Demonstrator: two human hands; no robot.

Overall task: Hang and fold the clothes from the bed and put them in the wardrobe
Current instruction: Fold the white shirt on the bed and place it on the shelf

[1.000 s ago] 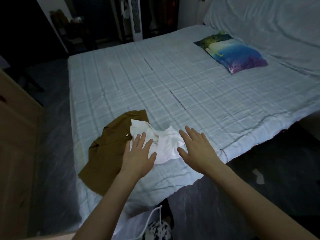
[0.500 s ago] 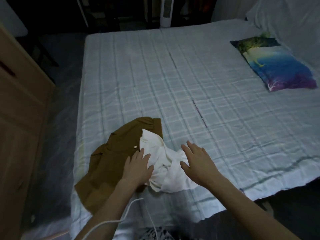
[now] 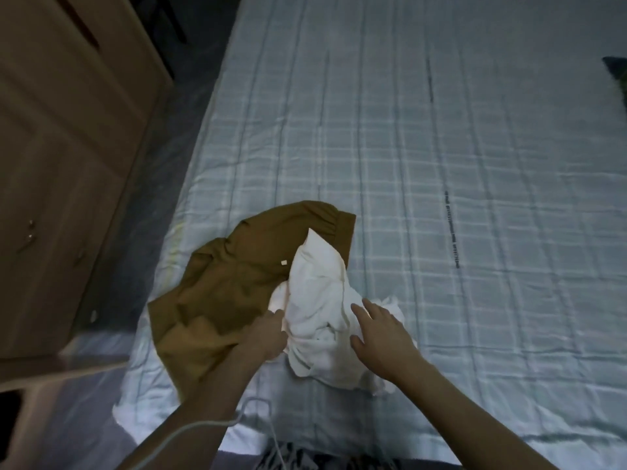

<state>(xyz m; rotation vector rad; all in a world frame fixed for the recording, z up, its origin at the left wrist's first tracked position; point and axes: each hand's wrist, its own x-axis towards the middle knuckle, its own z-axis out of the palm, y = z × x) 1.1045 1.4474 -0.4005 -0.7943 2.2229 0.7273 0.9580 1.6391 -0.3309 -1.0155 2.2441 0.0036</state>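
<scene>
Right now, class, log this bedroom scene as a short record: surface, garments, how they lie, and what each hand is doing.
Surface: bed with a pale checked cover
Garment one: brown garment, spread crumpled near the bed's edge
Garment two: white garment, bunched, lying partly over the brown one
Left hand: at the white garment's left edge, fingers hidden in the cloth, grip unclear
Right hand: fingers spread, resting on the white garment
Beside the bed: wooden wardrobe
</scene>
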